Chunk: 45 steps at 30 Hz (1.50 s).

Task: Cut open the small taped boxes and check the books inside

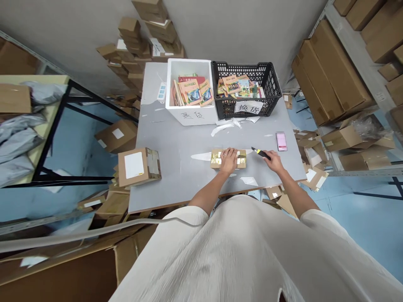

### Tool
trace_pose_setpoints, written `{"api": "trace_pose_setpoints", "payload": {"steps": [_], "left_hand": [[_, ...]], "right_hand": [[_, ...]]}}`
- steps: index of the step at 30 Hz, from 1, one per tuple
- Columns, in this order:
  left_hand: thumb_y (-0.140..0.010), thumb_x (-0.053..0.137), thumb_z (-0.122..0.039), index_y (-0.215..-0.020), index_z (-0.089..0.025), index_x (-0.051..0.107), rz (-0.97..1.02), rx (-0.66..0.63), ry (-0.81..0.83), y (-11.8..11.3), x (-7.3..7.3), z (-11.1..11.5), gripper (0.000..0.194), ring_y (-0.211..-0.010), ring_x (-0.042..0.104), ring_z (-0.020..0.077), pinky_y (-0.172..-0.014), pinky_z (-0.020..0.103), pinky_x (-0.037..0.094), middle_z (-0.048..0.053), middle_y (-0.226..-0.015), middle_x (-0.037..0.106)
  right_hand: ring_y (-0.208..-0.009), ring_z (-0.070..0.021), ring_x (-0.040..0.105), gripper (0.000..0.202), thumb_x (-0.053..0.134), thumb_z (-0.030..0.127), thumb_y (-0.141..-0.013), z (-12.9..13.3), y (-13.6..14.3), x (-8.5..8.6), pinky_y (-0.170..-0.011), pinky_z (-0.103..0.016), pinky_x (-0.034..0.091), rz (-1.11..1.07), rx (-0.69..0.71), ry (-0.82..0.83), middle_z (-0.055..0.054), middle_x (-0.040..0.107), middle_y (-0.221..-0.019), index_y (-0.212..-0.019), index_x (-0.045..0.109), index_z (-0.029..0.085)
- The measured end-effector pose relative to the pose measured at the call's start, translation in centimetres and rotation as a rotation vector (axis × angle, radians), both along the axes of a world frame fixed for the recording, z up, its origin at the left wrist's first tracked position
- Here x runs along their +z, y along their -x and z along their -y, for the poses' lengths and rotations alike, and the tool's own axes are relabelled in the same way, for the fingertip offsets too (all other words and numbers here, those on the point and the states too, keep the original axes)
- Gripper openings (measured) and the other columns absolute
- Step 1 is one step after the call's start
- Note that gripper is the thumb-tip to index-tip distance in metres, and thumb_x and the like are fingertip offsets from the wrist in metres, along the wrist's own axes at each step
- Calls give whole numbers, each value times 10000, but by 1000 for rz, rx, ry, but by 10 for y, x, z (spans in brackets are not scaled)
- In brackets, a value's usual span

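Note:
A small taped cardboard box (215, 161) lies on the grey table close to its front edge. My left hand (229, 161) rests flat on top of it, fingers stretched over the tape and a white label. Just right of the box, my right hand (273, 161) is wrapped round the handle of a black and yellow utility knife (260, 153). The knife's tip points left toward the box and is apart from it. Whether the blade is out is too small to tell.
Behind the box stand a white foam bin (192, 114) and a black plastic crate (273, 94), both holding books. A larger carton (134, 167) sits at the table's left end. A pink-screened phone (281, 141) lies at the right. Paper scraps (226, 127) are scattered about.

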<state>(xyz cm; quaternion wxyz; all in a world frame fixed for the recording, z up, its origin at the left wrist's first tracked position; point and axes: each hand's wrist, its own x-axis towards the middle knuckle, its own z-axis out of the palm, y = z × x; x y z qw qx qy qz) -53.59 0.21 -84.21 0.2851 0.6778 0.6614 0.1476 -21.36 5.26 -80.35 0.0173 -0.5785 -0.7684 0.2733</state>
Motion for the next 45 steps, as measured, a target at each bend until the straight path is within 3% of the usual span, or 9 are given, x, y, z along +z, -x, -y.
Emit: {"api": "trace_pose_setpoints", "payload": {"steps": [4,7,12,17,22,28,32,36,45], "left_hand": [[-1094,440,-307,-1671,-179,573,-10,-23,0,0,0,2,606,-1704,398,337,-1430,578,222,168,-1755,550],[-1029,545,-323,-1686,-156,541,-14,-58,17,1,2,5,677,-1744,327,352,-1443,583,205,182,-1822,451],[-1036,640,-441,-1659,-227,561,-29,-51,5,15,12,19,664,-1759,276,376,-1436,618,188,159,-1865,373],[-980,779,-518,-1648,-282,564,-70,-35,50,35,18,44,741,-1628,442,424,-1359,610,317,180,-1758,500],[-1056,694,-430,-1532,-245,632,-113,15,93,45,14,56,514,-1390,622,398,-1234,550,462,193,-1494,647],[-1123,528,-346,-1402,-249,662,-23,133,158,52,4,54,325,-1176,725,326,-985,442,620,153,-1389,675],[-1099,518,-296,-1456,-225,632,54,195,106,58,0,41,381,-1279,705,311,-1078,433,617,168,-1452,639],[-1072,540,-271,-1477,-206,636,-10,177,92,55,2,24,421,-1415,630,361,-1186,501,553,199,-1578,587],[-974,756,-545,-1712,-204,459,-81,91,148,2,12,3,865,-1545,475,496,-1241,616,414,247,-1707,501]], "right_hand": [[-1213,-392,643,588,533,601,-1090,-8,-20,3,-1064,-541,531,-58,1,5,-173,744,-1296,-1530,728,263],[-1238,-397,654,636,561,643,-1068,-9,-11,-1,-1084,-553,542,-88,-28,19,-176,753,-1312,-1543,704,245],[-1242,-381,683,634,556,695,-1058,-17,39,-15,-1121,-557,550,-168,-50,62,-174,767,-1293,-1423,762,219],[-1350,-383,668,571,615,668,-1041,-35,97,-24,-1195,-568,526,-276,17,84,-172,744,-1446,-1376,778,237],[-1368,-397,670,484,631,553,-1043,-37,135,-28,-1211,-591,502,-196,124,170,-138,767,-1455,-1398,768,253],[-1234,-372,716,502,581,592,-1049,-21,131,-26,-1084,-536,572,-136,63,176,-142,799,-1360,-1380,739,250],[-1045,-320,745,519,580,663,-1032,2,128,-21,-927,-464,612,-287,-8,276,-95,828,-1203,-1330,703,257],[-994,-298,729,556,570,723,-1021,15,131,-19,-899,-446,609,-374,-60,319,-79,821,-1145,-1303,677,255],[-1141,-297,718,555,591,719,-999,-10,117,-28,-1061,-488,607,-351,-216,198,-148,719,-1366,-1245,711,236]]}}
